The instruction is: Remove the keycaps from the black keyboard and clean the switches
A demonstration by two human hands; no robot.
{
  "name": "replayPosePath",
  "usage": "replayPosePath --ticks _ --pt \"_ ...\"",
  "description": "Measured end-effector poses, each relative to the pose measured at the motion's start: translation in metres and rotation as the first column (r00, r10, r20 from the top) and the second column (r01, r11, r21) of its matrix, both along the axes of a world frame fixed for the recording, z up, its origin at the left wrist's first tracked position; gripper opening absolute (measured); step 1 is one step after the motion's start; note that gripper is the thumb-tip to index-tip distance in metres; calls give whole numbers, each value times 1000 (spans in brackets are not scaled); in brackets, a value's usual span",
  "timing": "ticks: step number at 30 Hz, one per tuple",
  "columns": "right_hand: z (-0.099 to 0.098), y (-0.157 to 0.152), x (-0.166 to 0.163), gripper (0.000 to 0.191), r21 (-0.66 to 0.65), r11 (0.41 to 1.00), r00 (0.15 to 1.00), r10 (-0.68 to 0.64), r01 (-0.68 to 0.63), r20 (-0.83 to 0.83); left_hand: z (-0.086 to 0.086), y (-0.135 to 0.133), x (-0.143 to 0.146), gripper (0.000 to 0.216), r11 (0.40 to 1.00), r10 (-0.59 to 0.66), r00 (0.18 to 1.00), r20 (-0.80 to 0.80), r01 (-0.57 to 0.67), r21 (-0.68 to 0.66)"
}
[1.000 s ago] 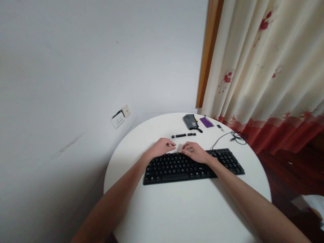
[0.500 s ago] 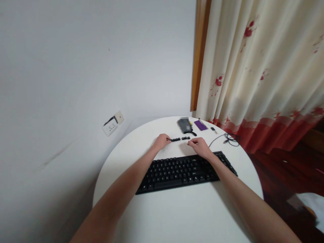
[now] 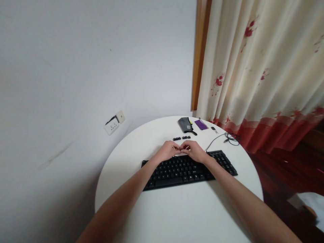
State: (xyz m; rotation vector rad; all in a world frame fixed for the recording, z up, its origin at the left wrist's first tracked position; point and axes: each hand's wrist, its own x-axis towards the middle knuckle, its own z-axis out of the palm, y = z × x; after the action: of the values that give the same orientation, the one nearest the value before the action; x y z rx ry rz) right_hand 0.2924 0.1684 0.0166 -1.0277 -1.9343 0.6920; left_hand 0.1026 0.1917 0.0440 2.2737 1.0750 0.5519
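Observation:
My two hands meet over the back edge of a black keyboard (image 3: pixel 177 170) on a round white table (image 3: pixel 182 209). The fingertips of my left hand (image 3: pixel 167 151) and my right hand (image 3: pixel 194 152) are pinched together around a small dark keycap (image 3: pixel 180 148), which is mostly hidden between them. Just behind the hands, a short row of loose black keycaps (image 3: pixel 182 138) lies on the table.
At the table's far edge lie a grey pouch (image 3: pixel 184 124), a purple card (image 3: pixel 201 124) and a small dark item (image 3: pixel 214 128). The keyboard's cable (image 3: pixel 229 138) coils at the right. A wall socket (image 3: pixel 113 124) sits left; a curtain (image 3: pixel 253 84) hangs right.
My left hand reached to the left end of the keycap row, then both hands drew back over the keyboard and pinched together. The row looks shorter at its left end.

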Motion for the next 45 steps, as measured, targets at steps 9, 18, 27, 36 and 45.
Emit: replayPosePath --ticks 9,18,27,36,45 --pt "-1 5 14 7 -188 980 995 80 -67 63 -17 -8 -6 23 982 30 977 210 11 -191" --pt "-7 8 18 10 -235 968 992 105 -86 72 -19 -11 -4 9 993 60 993 100 -50 -108" --pt "-2 4 16 4 -191 977 984 120 -93 131 -15 -20 0 8 987 -4 995 -96 20 160" --pt "4 -2 11 5 -74 995 964 86 -70 250 -9 -23 -5 18 983 -91 993 -74 102 155" --pt "7 -4 11 3 -68 997 950 64 -46 305 -16 -19 -5 17 1000 16 999 37 -15 -15"
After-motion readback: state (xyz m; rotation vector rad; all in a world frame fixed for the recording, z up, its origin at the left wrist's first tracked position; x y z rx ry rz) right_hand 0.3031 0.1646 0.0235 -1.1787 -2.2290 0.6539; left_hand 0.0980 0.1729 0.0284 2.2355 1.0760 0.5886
